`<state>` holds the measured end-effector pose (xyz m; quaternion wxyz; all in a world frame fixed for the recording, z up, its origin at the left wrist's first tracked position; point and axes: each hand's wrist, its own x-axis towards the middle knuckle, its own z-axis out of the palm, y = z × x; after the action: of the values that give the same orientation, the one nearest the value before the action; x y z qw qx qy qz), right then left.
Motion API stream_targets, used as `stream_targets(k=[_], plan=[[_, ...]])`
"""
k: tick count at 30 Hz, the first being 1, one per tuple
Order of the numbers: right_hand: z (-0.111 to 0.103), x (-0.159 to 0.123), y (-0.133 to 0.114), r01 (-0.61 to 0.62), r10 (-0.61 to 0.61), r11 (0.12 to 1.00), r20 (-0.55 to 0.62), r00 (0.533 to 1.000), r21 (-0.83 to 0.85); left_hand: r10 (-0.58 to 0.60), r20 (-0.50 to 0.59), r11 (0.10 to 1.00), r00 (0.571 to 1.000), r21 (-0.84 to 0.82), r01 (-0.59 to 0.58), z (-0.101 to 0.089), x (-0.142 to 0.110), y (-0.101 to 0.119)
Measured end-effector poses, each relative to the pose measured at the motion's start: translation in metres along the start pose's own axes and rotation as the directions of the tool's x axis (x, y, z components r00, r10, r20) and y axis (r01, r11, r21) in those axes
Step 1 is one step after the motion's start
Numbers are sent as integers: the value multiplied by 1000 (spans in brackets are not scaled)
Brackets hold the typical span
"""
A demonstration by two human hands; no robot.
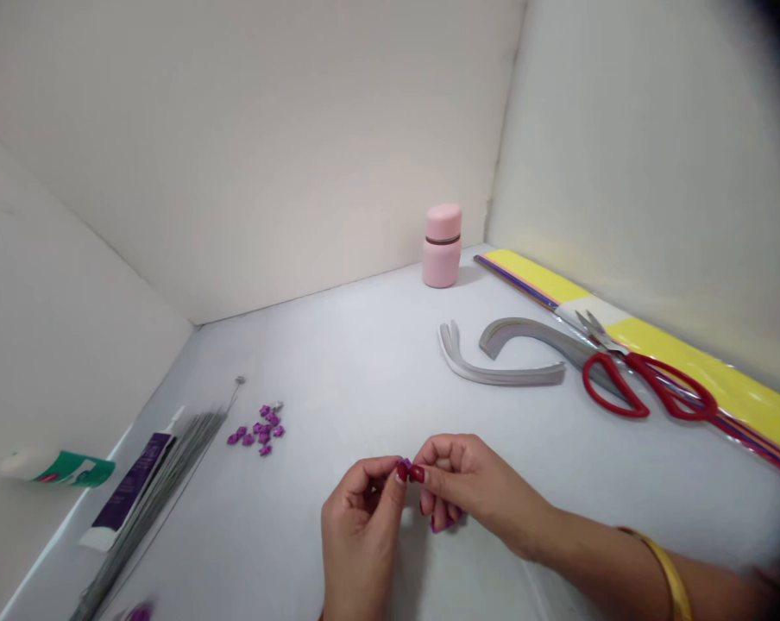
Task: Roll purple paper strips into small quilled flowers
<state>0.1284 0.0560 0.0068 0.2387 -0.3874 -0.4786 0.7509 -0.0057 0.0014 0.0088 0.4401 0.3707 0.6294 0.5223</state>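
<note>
My left hand [364, 522] and my right hand [464, 474] meet at the table's front middle, thumbs and forefingers pinching a small purple paper star [404, 463]. Fingertips cover most of the star. More purple paper [453, 521] shows under the curled lower fingers of my right hand; whether it joins the pinched piece I cannot tell. To the left lies a loose cluster of small purple folded paper stars [264, 428], with a silver-grey star [277, 405] at its top edge.
At left lie a bundle of thin wires [170, 483], a purple-and-white tube [135, 483] and a green-and-white tube [72, 468]. A pink jar [442, 250] stands at the back. Grey paper strips [500, 375], red-handled scissors [668, 384] and a yellow packet [688, 354] occupy the right.
</note>
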Motion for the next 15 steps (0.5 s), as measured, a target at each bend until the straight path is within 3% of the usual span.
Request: stream_targets(k=[2,4,7,10,12,15], plan=[[0,0,-2,-1,1,1000,-2,1000,8,114,-34,991,993,70,-111,1,-2,-2],[1,0,-4,-13,13,999,-5,1000,31,281,-49,947,958,173,-269,1,-4,-5],[2,-2,-7,-29,28,994,16,999,109,550,17,782,835,343,-521,-3,-3,-7],[2,-4,-7,-15,2,979,65,998,201,677,129,614,724,443,-653,-8,-1,-9],[2,-4,-6,1,-20,973,77,997,232,689,163,577,706,466,-671,-10,1,-10],[1,-3,-5,9,-22,967,46,999,256,641,127,653,757,430,-624,-7,1,-11]])
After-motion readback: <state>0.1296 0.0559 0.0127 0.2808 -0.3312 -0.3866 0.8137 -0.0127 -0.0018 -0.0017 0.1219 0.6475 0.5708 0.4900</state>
